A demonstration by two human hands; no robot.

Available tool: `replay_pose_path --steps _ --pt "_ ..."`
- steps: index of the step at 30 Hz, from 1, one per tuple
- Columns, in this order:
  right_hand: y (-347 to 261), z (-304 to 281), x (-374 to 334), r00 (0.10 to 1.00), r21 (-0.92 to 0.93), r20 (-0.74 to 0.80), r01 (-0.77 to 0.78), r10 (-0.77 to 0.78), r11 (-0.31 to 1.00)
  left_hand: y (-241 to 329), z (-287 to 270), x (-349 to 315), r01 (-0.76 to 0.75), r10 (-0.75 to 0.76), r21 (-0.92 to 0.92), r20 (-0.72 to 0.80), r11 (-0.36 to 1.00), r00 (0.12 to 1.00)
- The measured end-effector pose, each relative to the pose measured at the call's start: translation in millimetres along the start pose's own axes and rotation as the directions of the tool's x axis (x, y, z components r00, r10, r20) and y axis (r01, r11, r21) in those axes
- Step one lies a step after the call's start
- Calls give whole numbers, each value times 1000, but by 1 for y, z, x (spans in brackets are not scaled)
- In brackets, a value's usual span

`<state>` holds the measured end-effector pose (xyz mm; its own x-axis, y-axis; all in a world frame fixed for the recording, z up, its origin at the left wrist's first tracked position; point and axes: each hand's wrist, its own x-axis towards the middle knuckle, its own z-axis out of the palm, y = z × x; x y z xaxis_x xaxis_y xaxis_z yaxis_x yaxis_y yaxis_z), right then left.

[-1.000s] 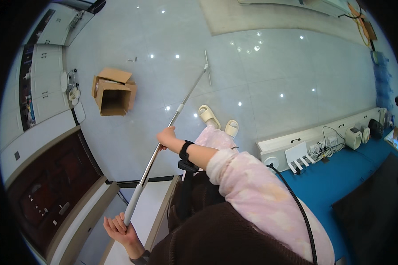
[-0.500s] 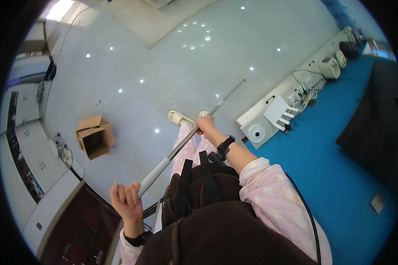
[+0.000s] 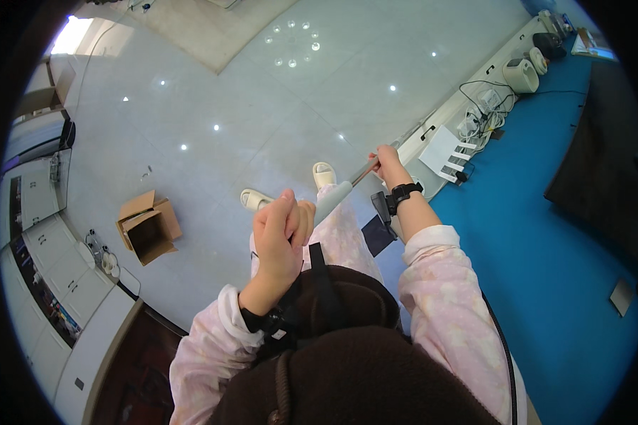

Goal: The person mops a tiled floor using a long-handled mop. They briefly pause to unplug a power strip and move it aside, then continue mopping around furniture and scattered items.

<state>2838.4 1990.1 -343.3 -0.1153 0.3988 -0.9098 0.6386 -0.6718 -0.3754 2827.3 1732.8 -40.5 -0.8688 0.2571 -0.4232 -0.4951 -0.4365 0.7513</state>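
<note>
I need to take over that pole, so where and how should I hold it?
Probably by the thick grey handle of the pole, reaching from above: a stretch lies bare between the left hand toward its near end and the right hand on the thinner metal part. The pole slants away to the right, so grip crosswise to its length.

The pole grip point(image 3: 331, 202) is grey, the sleeves point(image 3: 443, 297) mottled pink-and-white.
</note>
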Motion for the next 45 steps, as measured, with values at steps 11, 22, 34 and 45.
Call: replay_pose_path --steps 11,22,34,45 --pt "226 243 -91 983 -410 169 139 -74 902 118 -241 -122 -130 54 -93 -568 987 821" --pt "484 441 -344 939 -760 289 106 188 642 209 -414 -346 -494 192 -47 -886 868 422" --pt "522 359 -379 795 -773 559 396 236 496 165 -383 -435 -608 134 -55 -956 792 262" --pt "368 205 -314 927 -356 368 75 66 932 161 -310 -362 -343 257 -63 -540 937 801"
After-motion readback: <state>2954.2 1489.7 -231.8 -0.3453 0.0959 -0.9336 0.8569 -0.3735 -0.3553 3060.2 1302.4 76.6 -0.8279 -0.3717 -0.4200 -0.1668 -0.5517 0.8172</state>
